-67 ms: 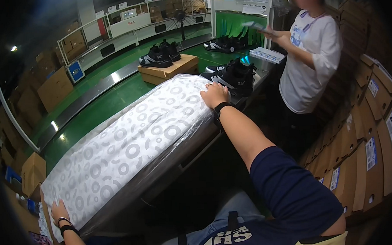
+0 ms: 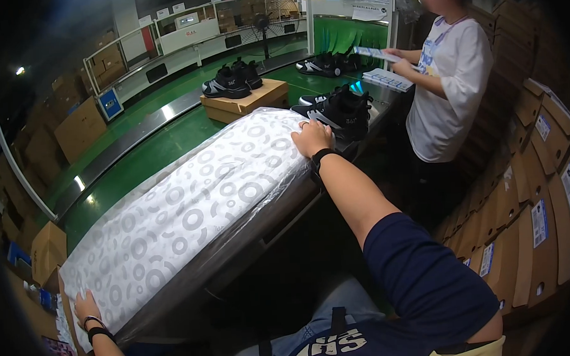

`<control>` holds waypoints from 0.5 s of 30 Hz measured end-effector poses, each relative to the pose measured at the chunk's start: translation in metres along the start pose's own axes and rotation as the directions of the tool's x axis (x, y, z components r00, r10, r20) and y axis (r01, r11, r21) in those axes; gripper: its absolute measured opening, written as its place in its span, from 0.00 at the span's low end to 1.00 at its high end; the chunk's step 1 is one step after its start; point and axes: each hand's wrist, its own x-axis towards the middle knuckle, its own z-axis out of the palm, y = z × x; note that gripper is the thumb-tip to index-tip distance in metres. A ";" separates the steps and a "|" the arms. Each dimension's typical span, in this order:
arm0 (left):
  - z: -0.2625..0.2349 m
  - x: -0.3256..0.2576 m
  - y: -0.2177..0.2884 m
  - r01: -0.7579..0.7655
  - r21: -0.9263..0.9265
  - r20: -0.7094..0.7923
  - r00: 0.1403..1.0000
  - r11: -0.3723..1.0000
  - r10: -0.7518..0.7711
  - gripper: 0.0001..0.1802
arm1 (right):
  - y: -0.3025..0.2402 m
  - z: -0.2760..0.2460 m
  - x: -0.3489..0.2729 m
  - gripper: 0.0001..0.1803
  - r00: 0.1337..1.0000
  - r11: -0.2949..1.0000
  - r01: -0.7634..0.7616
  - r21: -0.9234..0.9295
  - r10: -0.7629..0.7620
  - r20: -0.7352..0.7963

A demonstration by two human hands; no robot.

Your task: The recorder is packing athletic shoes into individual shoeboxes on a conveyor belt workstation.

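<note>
White wrapping paper [image 2: 189,189] with a grey ring pattern lies in a long sheet or stack over the bench before me, slightly creased. At its near left corner my left hand [image 2: 87,309] rests on the paper with fingers stretched out. My right hand [image 2: 312,138] is at the far right end, its fingers bent and closed on the paper's edge. Just beyond that hand stand black sneakers [image 2: 343,114] with grey and white trim, close to the knuckles. Clear plastic film [image 2: 254,212] shows along the paper's near side.
Another pair of black sneakers [image 2: 231,81] sits on a brown carton [image 2: 245,101] on the green conveyor [image 2: 167,136]. More shoes [image 2: 321,64] stand farther back. To the right, a person [image 2: 451,85] in white holds a flat sheet [image 2: 378,53], near stacked brown shoeboxes [image 2: 519,217].
The person at the right has lowered the flat sheet and shifted slightly left. Both my hands, the paper and the sneakers stay where they were.
</note>
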 end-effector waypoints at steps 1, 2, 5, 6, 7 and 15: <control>0.005 0.003 -0.001 -0.001 -0.006 -0.008 1.000 1.000 0.001 0.30 | -0.002 0.000 0.000 0.24 1.000 1.000 -0.001 -0.006 0.001 0.004; 0.009 0.006 -0.001 -0.001 -0.007 -0.003 1.000 1.000 0.001 0.30 | -0.003 0.000 0.000 0.24 1.000 1.000 -0.002 -0.012 0.002 0.008; 0.005 0.002 0.002 0.000 0.013 -0.003 1.000 1.000 0.000 0.30 | 0.000 -0.001 0.000 0.24 1.000 1.000 -0.009 -0.004 0.009 0.002; 0.005 0.002 0.002 0.001 0.017 -0.006 1.000 1.000 -0.001 0.30 | 0.000 -0.002 0.000 0.24 1.000 1.000 -0.009 -0.002 0.009 0.003; 0.004 0.002 0.002 0.001 0.020 -0.008 1.000 1.000 -0.001 0.30 | 0.000 -0.003 0.000 0.25 1.000 1.000 -0.010 0.002 0.010 0.012; 0.004 0.002 0.000 -0.013 0.024 -0.013 1.000 1.000 0.013 0.30 | -0.003 -0.006 -0.002 0.25 0.999 1.000 -0.018 0.007 0.018 0.028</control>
